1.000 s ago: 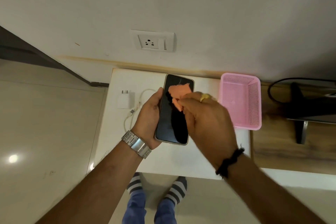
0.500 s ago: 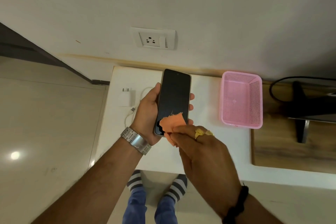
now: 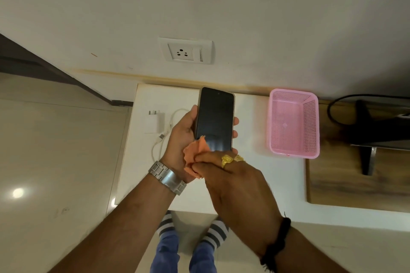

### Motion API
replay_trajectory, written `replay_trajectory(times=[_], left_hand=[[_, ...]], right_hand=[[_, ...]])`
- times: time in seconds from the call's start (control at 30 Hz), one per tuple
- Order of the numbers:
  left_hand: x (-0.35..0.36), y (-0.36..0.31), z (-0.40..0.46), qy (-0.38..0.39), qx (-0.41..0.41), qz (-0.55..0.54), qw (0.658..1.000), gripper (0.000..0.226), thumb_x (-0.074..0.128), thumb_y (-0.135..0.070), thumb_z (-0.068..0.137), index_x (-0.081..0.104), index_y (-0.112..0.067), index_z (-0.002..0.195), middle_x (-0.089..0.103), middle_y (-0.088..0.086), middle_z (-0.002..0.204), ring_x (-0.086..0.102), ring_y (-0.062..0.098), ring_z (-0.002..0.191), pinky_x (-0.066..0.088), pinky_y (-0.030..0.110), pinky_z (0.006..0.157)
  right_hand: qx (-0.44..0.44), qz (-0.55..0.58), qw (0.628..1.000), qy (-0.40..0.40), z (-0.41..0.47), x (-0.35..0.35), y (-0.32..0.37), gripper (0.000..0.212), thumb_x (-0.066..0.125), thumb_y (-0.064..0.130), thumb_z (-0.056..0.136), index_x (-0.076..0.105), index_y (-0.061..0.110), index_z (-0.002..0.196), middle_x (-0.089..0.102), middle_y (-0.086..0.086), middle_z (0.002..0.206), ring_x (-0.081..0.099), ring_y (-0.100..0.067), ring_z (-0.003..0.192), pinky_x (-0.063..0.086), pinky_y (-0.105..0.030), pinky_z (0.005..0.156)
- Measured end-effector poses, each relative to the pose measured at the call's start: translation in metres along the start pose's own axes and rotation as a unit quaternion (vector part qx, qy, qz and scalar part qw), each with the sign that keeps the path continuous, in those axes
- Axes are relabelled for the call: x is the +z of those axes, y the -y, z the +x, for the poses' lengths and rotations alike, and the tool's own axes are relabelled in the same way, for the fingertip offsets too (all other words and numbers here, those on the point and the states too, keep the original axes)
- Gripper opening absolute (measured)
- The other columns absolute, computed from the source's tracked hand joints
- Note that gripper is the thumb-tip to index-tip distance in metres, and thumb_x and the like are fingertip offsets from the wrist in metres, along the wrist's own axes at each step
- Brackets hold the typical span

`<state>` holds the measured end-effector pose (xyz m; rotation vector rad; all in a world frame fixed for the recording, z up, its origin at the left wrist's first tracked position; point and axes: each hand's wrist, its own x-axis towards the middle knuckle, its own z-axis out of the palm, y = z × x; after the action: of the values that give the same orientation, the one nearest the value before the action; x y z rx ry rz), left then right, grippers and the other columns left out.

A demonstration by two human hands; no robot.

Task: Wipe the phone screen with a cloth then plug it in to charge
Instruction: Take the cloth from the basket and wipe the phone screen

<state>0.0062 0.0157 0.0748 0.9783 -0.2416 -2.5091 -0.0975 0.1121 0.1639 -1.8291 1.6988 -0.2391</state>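
My left hand [image 3: 179, 139] grips a black phone [image 3: 214, 117] upright above the white table [image 3: 266, 179], screen dark and facing me. My right hand [image 3: 230, 175] pinches a small orange cloth [image 3: 195, 155] against the phone's lower left corner and partly over my left palm. The phone's bottom edge is hidden behind my right fingers. A white charger plug [image 3: 154, 121] lies on the table left of the phone, with its white cable [image 3: 158, 142] looped beside it. A white wall socket [image 3: 186, 51] sits in the wall above the table.
An empty pink plastic basket [image 3: 294, 124] stands on the table to the right of the phone. Further right, a dark monitor stand [image 3: 368, 139] and black cable rest on a wooden surface [image 3: 355, 186]. Pale floor lies to the left, my feet below the table edge.
The cloth went from the top of the screen down to its lower end, then shifted slightly left to the bottom corner. My left hand kept holding the phone almost still.
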Motion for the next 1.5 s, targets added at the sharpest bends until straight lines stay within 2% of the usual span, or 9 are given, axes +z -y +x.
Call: replay_trajectory(times=[0.27, 0.43, 0.5, 0.6, 0.8, 0.97, 1.17, 1.33, 1.5], left_hand=[[0.009, 0.016, -0.007, -0.015, -0.024, -0.001, 1.000, 0.047, 0.049, -0.053, 0.102, 0.078, -0.018, 0.114, 0.076, 0.011, 0.110, 0.074, 0.028, 0.097, 0.058, 0.041, 0.086], [0.002, 0.006, -0.017, -0.028, -0.019, -0.018, 0.999, 0.062, 0.045, -0.058, 0.098, 0.072, -0.010, 0.127, 0.072, 0.016, 0.121, 0.072, 0.030, 0.102, 0.058, 0.043, 0.090], [0.001, 0.014, -0.017, -0.017, -0.027, -0.019, 0.999, 0.049, 0.046, -0.050, 0.101, 0.081, -0.016, 0.104, 0.075, 0.012, 0.108, 0.075, 0.026, 0.094, 0.061, 0.038, 0.082], [0.004, 0.014, -0.017, -0.003, -0.036, -0.025, 0.999, 0.047, 0.049, -0.053, 0.101, 0.079, -0.019, 0.109, 0.078, 0.009, 0.103, 0.075, 0.027, 0.089, 0.059, 0.039, 0.080], [-0.002, 0.009, -0.022, -0.012, -0.017, -0.030, 0.999, 0.053, 0.060, -0.056, 0.089, 0.081, -0.012, 0.109, 0.077, 0.014, 0.112, 0.074, 0.030, 0.102, 0.060, 0.041, 0.090], [-0.001, 0.020, -0.023, -0.003, -0.028, -0.009, 1.000, 0.050, 0.046, -0.055, 0.100, 0.079, -0.019, 0.112, 0.077, 0.012, 0.104, 0.074, 0.031, 0.086, 0.061, 0.045, 0.076], [-0.007, 0.005, -0.022, -0.010, -0.028, -0.003, 1.000, 0.062, 0.047, -0.063, 0.095, 0.077, -0.014, 0.121, 0.074, 0.016, 0.123, 0.073, 0.033, 0.107, 0.059, 0.048, 0.093], [-0.009, 0.009, -0.016, 0.002, -0.026, 0.012, 1.000, 0.055, 0.043, -0.058, 0.102, 0.077, -0.018, 0.117, 0.076, 0.013, 0.113, 0.074, 0.034, 0.095, 0.061, 0.050, 0.078], [-0.012, 0.001, -0.013, -0.006, -0.033, 0.029, 0.999, 0.071, 0.030, -0.065, 0.100, 0.075, -0.016, 0.124, 0.071, 0.014, 0.131, 0.072, 0.030, 0.112, 0.059, 0.045, 0.096]], right_hand=[[0.069, 0.051, 0.967, -0.241, 0.056, -0.031, -0.022, 0.022, 0.056, 0.016, 0.097, 0.078, 0.017, 0.101, 0.076, -0.001, 0.106, 0.069, -0.019, 0.092, 0.053, -0.027, 0.086], [0.008, 0.102, 0.986, -0.135, 0.010, 0.011, 0.004, 0.018, 0.074, -0.001, 0.077, 0.074, 0.000, 0.095, 0.076, -0.016, 0.091, 0.075, -0.028, 0.076, 0.064, -0.042, 0.070], [0.018, 0.076, 0.984, -0.160, 0.033, -0.007, -0.011, 0.017, 0.069, 0.008, 0.090, 0.076, 0.013, 0.105, 0.076, -0.002, 0.107, 0.071, -0.016, 0.092, 0.058, -0.030, 0.089], [0.056, 0.050, 0.970, -0.233, 0.064, -0.034, -0.022, 0.021, 0.056, 0.018, 0.098, 0.076, 0.024, 0.101, 0.074, 0.009, 0.109, 0.066, -0.009, 0.096, 0.046, -0.015, 0.089], [0.019, 0.109, 0.989, -0.103, 0.018, 0.012, 0.001, 0.033, 0.054, 0.031, 0.100, 0.072, 0.005, 0.105, 0.072, -0.024, 0.109, 0.070, -0.036, 0.095, 0.057, -0.045, 0.091], [0.058, 0.035, 0.967, -0.245, 0.065, -0.034, -0.031, 0.020, 0.054, 0.017, 0.097, 0.074, 0.020, 0.095, 0.074, 0.005, 0.104, 0.063, -0.009, 0.087, 0.052, -0.025, 0.085], [0.010, 0.081, 0.997, -0.011, 0.008, 0.008, -0.005, 0.022, 0.059, 0.009, 0.098, 0.070, 0.003, 0.116, 0.070, -0.021, 0.116, 0.067, -0.027, 0.102, 0.052, -0.036, 0.097], [0.073, -0.001, 0.980, -0.187, 0.039, -0.036, -0.026, 0.029, 0.049, 0.018, 0.095, 0.076, 0.007, 0.095, 0.074, -0.011, 0.094, 0.068, -0.028, 0.085, 0.054, -0.031, 0.079], [0.013, -0.010, 0.998, -0.053, -0.004, -0.004, 0.005, 0.037, 0.037, 0.016, 0.099, 0.073, 0.008, 0.104, 0.076, -0.011, 0.093, 0.074, -0.024, 0.078, 0.062, -0.034, 0.065]])
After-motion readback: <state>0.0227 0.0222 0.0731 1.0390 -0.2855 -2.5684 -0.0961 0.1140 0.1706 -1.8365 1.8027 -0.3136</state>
